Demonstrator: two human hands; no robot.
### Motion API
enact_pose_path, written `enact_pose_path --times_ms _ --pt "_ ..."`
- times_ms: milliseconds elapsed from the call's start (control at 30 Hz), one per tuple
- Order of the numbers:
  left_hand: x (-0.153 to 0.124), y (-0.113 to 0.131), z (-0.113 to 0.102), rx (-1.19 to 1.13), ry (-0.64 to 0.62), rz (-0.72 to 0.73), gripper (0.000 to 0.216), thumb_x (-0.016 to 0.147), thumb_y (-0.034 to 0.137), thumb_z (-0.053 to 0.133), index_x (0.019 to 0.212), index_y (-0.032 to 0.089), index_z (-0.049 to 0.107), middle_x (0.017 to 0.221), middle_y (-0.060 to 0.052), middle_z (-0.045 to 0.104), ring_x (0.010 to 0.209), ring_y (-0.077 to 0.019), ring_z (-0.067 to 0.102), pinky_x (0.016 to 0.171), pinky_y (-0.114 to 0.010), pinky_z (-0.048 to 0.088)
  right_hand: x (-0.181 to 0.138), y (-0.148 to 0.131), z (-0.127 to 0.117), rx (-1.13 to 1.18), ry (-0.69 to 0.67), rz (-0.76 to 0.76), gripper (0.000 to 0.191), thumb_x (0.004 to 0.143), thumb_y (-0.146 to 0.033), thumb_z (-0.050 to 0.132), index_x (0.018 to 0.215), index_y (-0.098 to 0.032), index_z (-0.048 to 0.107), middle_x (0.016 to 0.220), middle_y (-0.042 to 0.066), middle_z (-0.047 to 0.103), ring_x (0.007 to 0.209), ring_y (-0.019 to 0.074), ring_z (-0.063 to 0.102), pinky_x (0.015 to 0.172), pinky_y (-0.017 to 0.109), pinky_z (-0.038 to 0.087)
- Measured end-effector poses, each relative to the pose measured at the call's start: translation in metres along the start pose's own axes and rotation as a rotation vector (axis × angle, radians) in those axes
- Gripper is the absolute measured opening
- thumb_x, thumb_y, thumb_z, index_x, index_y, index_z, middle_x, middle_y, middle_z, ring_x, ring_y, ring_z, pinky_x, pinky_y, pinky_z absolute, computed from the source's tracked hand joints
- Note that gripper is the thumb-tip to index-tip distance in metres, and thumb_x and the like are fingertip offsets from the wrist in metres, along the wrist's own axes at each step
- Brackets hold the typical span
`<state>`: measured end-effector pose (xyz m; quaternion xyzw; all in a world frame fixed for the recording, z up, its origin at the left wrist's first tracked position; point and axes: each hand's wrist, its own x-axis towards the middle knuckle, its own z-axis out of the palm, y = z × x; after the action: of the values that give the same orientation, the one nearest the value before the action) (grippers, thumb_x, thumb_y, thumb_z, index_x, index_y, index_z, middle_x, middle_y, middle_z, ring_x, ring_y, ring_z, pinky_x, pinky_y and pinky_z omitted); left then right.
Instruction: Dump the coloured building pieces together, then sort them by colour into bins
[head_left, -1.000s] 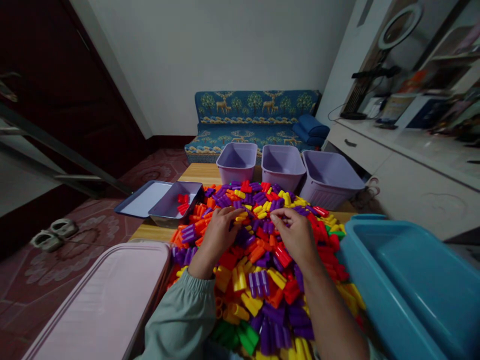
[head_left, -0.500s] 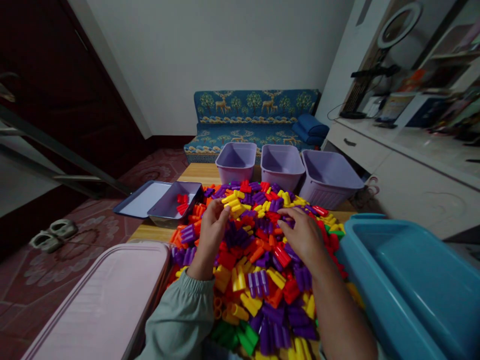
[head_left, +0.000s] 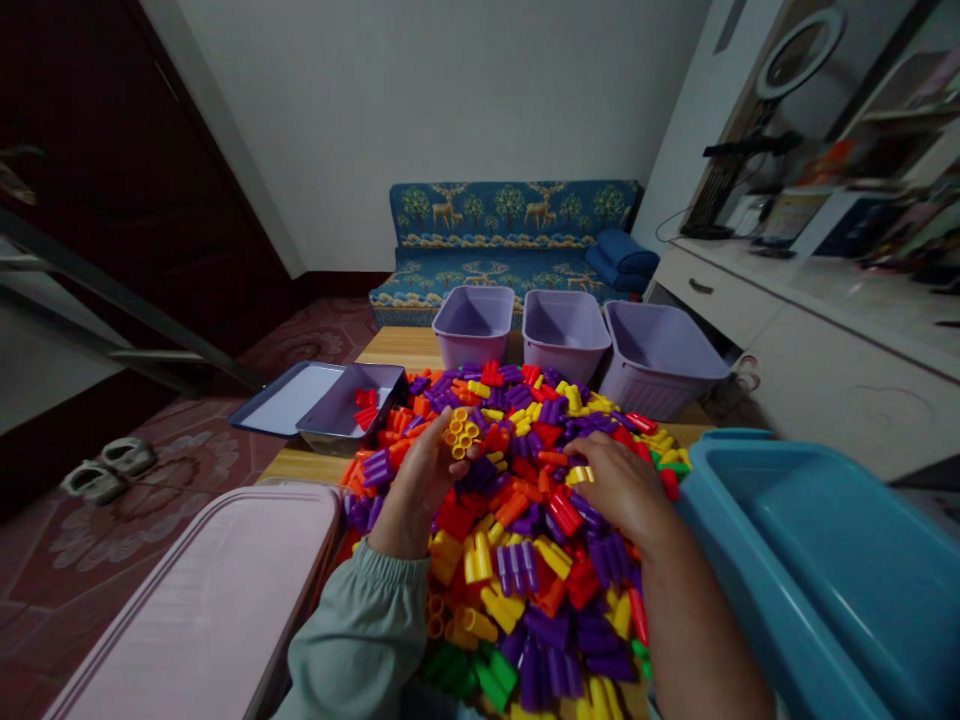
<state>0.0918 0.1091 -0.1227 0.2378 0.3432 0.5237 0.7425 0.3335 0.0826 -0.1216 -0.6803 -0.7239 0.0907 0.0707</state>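
Observation:
My left hand [head_left: 421,478] is closed around a cluster of yellow toy building blocks [head_left: 460,432], their hollow round ends turned up toward me. To the right, my right hand [head_left: 619,484] reaches over the pile with its fingers curled on a small yellow building block [head_left: 580,475]; its fingertips are partly hidden. Beneath both hands spreads a heap of finger-shaped plastic blocks in red, orange, purple, yellow and green. A purple block [head_left: 517,568] lies on the near side of this heap, with a green block [head_left: 495,676] closer to me.
Three lilac bins [head_left: 566,345] stand along the table's far side. At the left, a small tray [head_left: 322,425] holds a few red blocks beside its lid [head_left: 281,398]. A pink lid [head_left: 217,590] is near left, and a blue tub [head_left: 810,560] flanks the heap at right.
The yellow blocks in my left hand have tipped so their hollow ends face me. My right hand has shifted slightly right and lower, and a yellow block now shows at its fingers.

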Motion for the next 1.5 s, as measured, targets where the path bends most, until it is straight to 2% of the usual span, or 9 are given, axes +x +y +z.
enact_pose_path --times_ms 100,233,400,500,600,800,967,1233,1500 --pt "-0.004 -0.002 0.005 0.105 -0.028 0.045 0.047 0.083 0.028 0.064 0.127 0.016 0.054 0.092 -0.009 0.07 0.057 -0.0096 0.062 0.037 -0.012 0.036 0.005 -0.006 0.007 0.032 0.034 -0.012 0.047 0.071 -0.003 0.057 0.112 -0.022 0.069 0.111 0.008 0.065 0.108 0.0259 0.061 0.09 0.035 0.045" --pt "-0.007 -0.007 0.007 0.242 -0.081 0.064 0.057 0.076 0.024 0.072 0.13 0.017 0.056 0.113 -0.012 0.069 0.071 -0.0139 0.069 0.046 -0.015 0.043 0.011 -0.014 0.016 0.203 0.148 -0.042 0.049 0.066 0.0 0.055 0.11 -0.017 0.068 0.108 0.009 0.065 0.105 0.0254 0.061 0.094 0.037 0.046" --pt "-0.007 -0.014 0.004 0.321 -0.133 0.106 0.067 0.067 0.019 0.077 0.13 0.019 0.054 0.117 -0.01 0.067 0.095 -0.0219 0.07 0.076 -0.028 0.056 0.014 -0.04 0.022 0.707 0.411 -0.089 0.041 0.069 -0.006 0.053 0.106 -0.016 0.065 0.109 0.009 0.066 0.101 0.0213 0.063 0.09 0.034 0.051" --pt "-0.004 -0.016 0.003 0.366 -0.178 0.135 0.071 0.065 0.019 0.079 0.131 0.018 0.053 0.114 -0.009 0.068 0.099 -0.0234 0.067 0.086 -0.033 0.054 0.013 -0.057 0.026 1.109 0.382 -0.092 0.034 0.071 -0.017 0.056 0.104 -0.017 0.064 0.106 0.008 0.068 0.098 0.021 0.066 0.082 0.032 0.055" --pt "-0.001 -0.017 0.001 0.447 -0.198 0.169 0.071 0.061 0.021 0.082 0.127 0.017 0.057 0.111 -0.01 0.067 0.096 -0.0226 0.066 0.083 -0.032 0.054 0.013 -0.065 0.031 1.342 0.311 -0.068 0.032 0.071 -0.022 0.06 0.102 -0.018 0.064 0.103 0.007 0.069 0.098 0.021 0.066 0.083 0.032 0.055" --pt "0.004 -0.021 -0.002 0.595 -0.111 0.219 0.062 0.061 0.032 0.082 0.116 0.014 0.062 0.108 -0.011 0.064 0.08 -0.0192 0.063 0.063 -0.031 0.056 0.013 -0.065 0.038 1.382 0.146 -0.106 0.034 0.074 -0.027 0.065 0.107 -0.019 0.066 0.111 0.008 0.068 0.105 0.0217 0.064 0.088 0.034 0.054" --pt "0.002 -0.02 0.0 0.651 -0.078 0.319 0.055 0.065 0.027 0.078 0.116 0.014 0.061 0.1 -0.007 0.065 0.082 -0.0169 0.062 0.073 -0.027 0.052 0.011 -0.067 0.034 1.291 0.237 -0.201 0.03 0.072 -0.023 0.066 0.102 -0.018 0.069 0.123 0.01 0.06 0.112 0.0218 0.061 0.084 0.03 0.056" --pt "-0.008 -0.022 0.01 0.509 -0.14 0.224 0.055 0.066 0.015 0.064 0.12 0.02 0.055 0.1 -0.004 0.065 0.082 -0.0157 0.062 0.073 -0.025 0.05 0.016 -0.06 0.037 1.122 0.369 -0.188 0.035 0.069 -0.011 0.053 0.098 -0.02 0.07 0.119 0.009 0.064 0.112 0.0209 0.061 0.082 0.029 0.054" --pt "-0.01 -0.019 0.011 0.441 -0.164 0.211 0.056 0.073 0.023 0.071 0.124 0.022 0.049 0.11 -0.006 0.066 0.093 -0.0189 0.066 0.084 -0.03 0.053 0.021 -0.056 0.044 1.523 0.378 0.015 0.039 0.066 -0.016 0.054 0.103 -0.017 0.064 0.104 0.008 0.07 0.101 0.0226 0.066 0.093 0.038 0.05"
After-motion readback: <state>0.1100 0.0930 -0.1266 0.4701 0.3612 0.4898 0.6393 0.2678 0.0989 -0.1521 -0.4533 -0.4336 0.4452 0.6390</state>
